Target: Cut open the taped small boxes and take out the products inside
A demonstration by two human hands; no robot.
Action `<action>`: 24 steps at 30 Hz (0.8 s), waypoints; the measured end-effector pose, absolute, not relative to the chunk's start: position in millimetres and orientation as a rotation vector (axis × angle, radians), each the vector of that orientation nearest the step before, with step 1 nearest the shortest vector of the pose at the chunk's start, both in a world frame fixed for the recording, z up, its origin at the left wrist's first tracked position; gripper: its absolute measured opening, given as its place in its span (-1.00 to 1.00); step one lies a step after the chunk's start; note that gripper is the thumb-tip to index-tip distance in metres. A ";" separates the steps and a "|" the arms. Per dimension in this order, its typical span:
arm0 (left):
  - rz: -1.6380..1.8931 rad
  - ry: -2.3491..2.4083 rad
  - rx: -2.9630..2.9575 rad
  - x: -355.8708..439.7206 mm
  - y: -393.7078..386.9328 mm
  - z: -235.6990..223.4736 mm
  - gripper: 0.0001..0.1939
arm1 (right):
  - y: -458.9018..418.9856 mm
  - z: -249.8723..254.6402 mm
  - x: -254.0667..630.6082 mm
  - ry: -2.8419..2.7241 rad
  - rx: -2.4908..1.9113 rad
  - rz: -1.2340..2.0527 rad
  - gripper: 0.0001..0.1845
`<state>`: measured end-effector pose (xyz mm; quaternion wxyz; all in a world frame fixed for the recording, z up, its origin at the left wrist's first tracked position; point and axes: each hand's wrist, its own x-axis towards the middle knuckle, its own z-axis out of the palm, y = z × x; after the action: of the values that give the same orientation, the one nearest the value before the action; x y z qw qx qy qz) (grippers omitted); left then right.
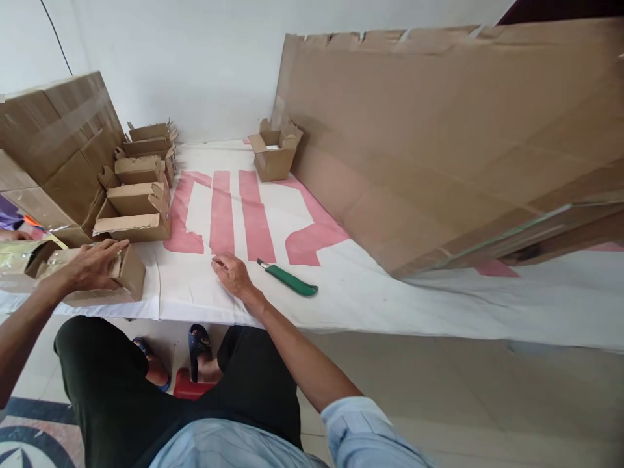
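Note:
At the left edge of the table, my left hand (97,265) lies over the top of a closed, taped cardboard box (130,276), its fingers bent over the box's right end. My right hand (233,274) rests on the white cloth with its fingers curled together. Whatever may be between those fingertips is too small to make out. Just right of that hand lies a green utility knife (291,279), its blade end pointing left toward the fingers. Another taped box (19,266) sits left of the one under my left hand.
Several open small cartons (139,208) line the left side against a large cardboard box (63,136). An open carton (273,156) stands at the back. A big cardboard sheet (439,130) leans along the right. Another person's hand (13,235) shows at the far left.

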<state>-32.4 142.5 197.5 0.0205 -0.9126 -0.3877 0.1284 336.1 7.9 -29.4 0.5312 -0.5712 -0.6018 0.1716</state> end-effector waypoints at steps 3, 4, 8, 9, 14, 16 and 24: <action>0.175 -1.108 -2.922 7.0 112.5 177.6 0.15 | -24.2 -28.6 362.5 -1.460 -1.516 0.153 -0.75; 0.090 -1.094 -2.940 23.4 101.5 169.5 0.14 | -35.9 -29.2 374.4 -1.458 -1.586 0.081 -0.74; -0.173 -1.057 -3.054 80.6 65.6 150.3 -0.01 | -79.6 -37.0 425.6 -1.503 -1.866 -0.074 -0.70; -0.248 -1.039 -3.107 86.5 61.5 150.4 -0.05 | -89.3 -40.5 436.7 -1.519 -1.934 -0.094 -0.68; -0.812 -1.287 -3.002 41.8 69.7 162.1 -0.43 | -123.4 -59.7 468.3 -1.545 -2.103 -0.115 -0.62; -0.923 -1.540 -2.836 6.3 74.8 161.8 -0.53 | -127.5 -64.0 470.7 -1.550 -2.093 -0.113 -0.66; -1.351 -2.136 -2.702 -49.4 60.4 127.9 -0.45 | -109.9 -43.0 435.9 -1.278 -1.934 0.107 -0.59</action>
<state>-49.4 60.4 127.9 -0.2755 -0.7022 -0.5549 -0.3509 435.9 -109.9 -43.0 0.3990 -0.7642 -0.5049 0.0424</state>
